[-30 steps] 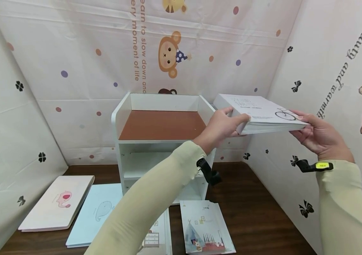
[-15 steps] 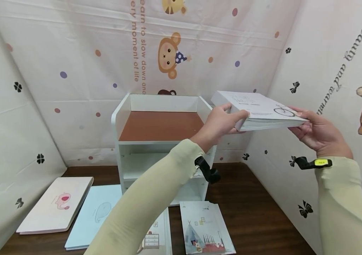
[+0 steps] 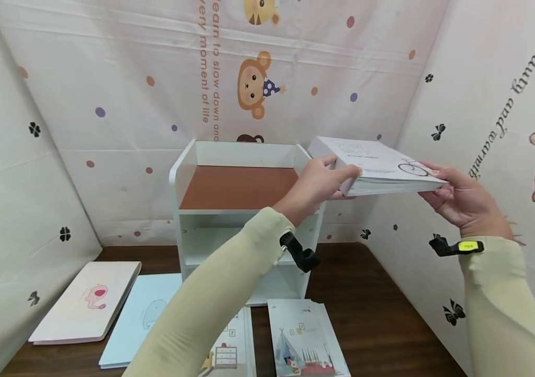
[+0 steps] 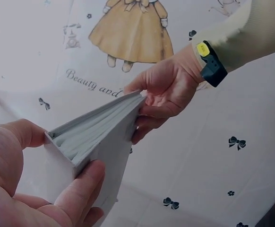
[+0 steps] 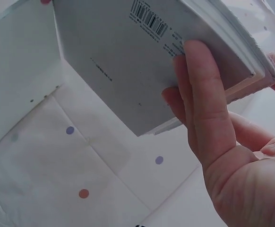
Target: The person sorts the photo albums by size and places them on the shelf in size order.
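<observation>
A thick white book (image 3: 371, 157) with a bicycle drawing on its cover is held up level, to the right of the white shelf unit (image 3: 244, 153). My left hand (image 3: 316, 183) grips its spine corner, thumb on the cover side and fingers beneath. At the opposite edge my right hand (image 3: 465, 201) pinches it, thumb over the cover. In the right wrist view, the fingers (image 5: 206, 94) of that hand spread under the back cover, near a printed barcode (image 5: 149, 19). The left wrist view shows the page edges (image 4: 95, 125) between both hands.
On the dark wooden table (image 3: 361, 303) lie a pink elephant notebook (image 3: 90, 303), a light blue notebook (image 3: 142, 319), a white book (image 3: 230, 348) partly behind my left sleeve, and a tent-picture booklet (image 3: 302, 337). The shelf has a brown top surface (image 3: 239, 188). Printed cloth walls surround the table.
Both hands and the book stay nearly in place, shifting slightly left in the head view. The grip is unchanged, and the things on the table have not been moved.
</observation>
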{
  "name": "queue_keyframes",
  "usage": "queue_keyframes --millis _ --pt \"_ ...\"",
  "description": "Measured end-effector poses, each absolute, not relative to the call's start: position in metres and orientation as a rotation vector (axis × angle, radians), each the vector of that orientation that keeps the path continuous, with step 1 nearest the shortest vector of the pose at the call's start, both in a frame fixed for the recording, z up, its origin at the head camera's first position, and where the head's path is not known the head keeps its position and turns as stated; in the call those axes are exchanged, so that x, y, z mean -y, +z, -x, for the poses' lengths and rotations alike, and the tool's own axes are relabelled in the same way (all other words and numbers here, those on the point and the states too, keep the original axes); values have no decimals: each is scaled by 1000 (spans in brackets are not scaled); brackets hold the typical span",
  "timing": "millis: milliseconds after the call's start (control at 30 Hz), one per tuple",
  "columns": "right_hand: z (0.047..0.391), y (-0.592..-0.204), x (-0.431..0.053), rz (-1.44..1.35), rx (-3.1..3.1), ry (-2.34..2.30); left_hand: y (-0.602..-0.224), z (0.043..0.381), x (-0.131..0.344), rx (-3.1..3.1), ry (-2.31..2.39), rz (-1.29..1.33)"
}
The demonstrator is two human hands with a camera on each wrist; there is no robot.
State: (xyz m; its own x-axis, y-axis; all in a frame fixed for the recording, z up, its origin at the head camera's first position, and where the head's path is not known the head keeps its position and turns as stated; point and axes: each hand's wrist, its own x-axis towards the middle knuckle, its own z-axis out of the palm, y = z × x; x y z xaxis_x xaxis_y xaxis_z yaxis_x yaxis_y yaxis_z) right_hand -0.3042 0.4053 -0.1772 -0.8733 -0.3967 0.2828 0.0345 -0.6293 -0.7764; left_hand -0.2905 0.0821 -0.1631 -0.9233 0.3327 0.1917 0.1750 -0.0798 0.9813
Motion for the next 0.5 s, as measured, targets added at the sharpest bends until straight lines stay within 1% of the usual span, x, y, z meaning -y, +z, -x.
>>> queue_keyframes --millis 500 --pt "300 -180 -387 664 -1188 -2555 -164 288 -65 -2145 2075 -521"
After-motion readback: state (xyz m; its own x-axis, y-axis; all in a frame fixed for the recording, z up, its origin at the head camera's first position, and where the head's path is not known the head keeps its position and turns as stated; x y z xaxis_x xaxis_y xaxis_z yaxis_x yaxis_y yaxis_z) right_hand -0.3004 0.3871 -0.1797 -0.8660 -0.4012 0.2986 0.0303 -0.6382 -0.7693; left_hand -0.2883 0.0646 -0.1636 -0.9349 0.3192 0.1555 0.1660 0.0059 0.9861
